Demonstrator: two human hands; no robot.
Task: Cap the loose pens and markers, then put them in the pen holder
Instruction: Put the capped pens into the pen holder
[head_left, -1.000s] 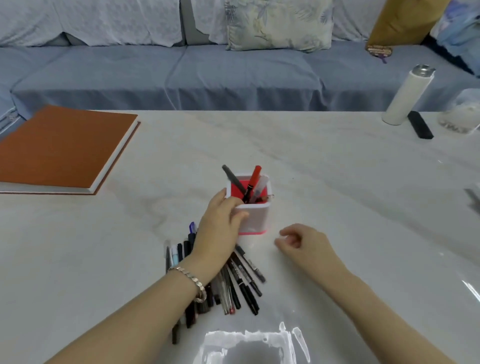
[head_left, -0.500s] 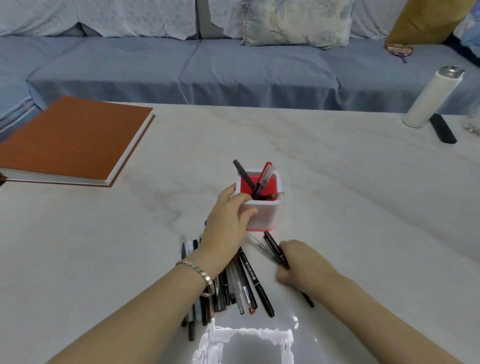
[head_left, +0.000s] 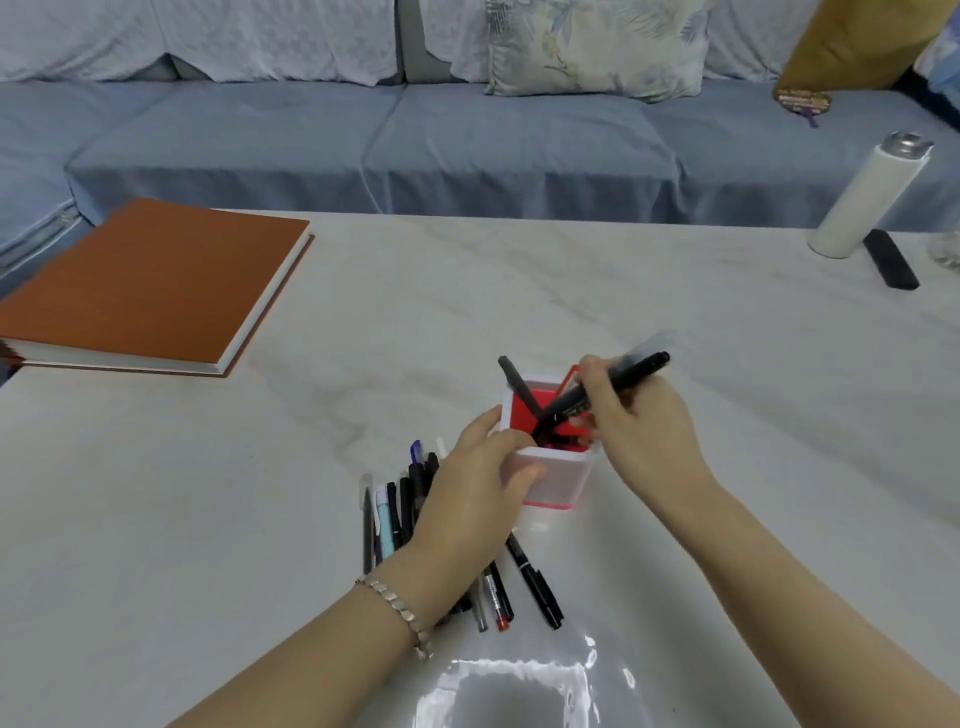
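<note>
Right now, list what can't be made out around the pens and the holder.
All in the head view:
The loose pens: the left hand covers the pile's middle, so no count.
The pen in the right hand: a blurred second one lies behind it; caps unclear.
The holder: its walls hide the bottom.
The clear thing at the right edge: cut off.

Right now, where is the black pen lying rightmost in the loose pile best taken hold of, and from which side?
Pinch the black pen at its near half, from above and the right: it lies flat, slightly apart from the pile, and the left hand crowds its far end.
</note>
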